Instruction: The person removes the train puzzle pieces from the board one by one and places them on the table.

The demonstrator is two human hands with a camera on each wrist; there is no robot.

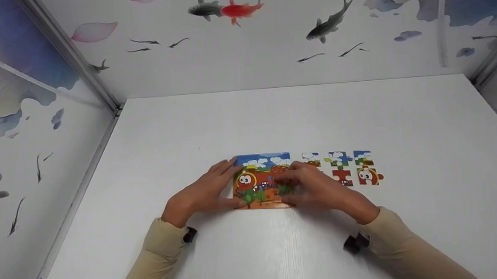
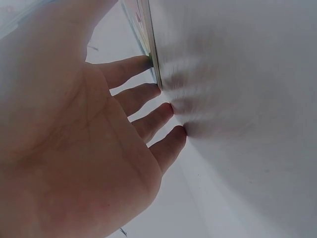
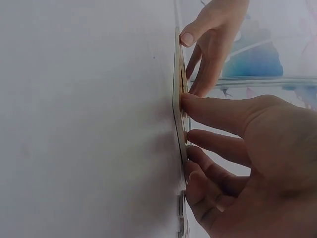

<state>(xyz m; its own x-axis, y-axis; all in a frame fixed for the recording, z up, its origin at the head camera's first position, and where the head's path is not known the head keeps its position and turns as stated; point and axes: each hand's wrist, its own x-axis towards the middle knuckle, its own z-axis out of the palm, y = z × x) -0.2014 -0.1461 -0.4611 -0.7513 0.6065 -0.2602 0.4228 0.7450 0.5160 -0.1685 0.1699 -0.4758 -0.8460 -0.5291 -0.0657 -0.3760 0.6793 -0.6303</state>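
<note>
A jigsaw puzzle (image 1: 256,160) in a thin rectangular frame lies flat on the white table, with a cartoon scene of sky, clouds and a red round-eyed figure. My left hand (image 1: 206,190) spans its left side, fingertips at the upper left corner and thumb at the lower left. In the left wrist view, the fingers of the left hand (image 2: 94,134) reach out to the frame's edge. My right hand (image 1: 317,186) rests its thumb and fingertips on the puzzle's right part. The right wrist view has the right hand (image 3: 277,148) with thumb and forefinger apart, pressing the surface.
To the right of the puzzle lie several loose jigsaw pieces, among them a cloud piece (image 1: 310,158), a red piece (image 1: 343,177) and one with eyes (image 1: 368,175). The right hand partly covers this group. Walls with painted fish (image 1: 330,23) border the table (image 1: 186,122).
</note>
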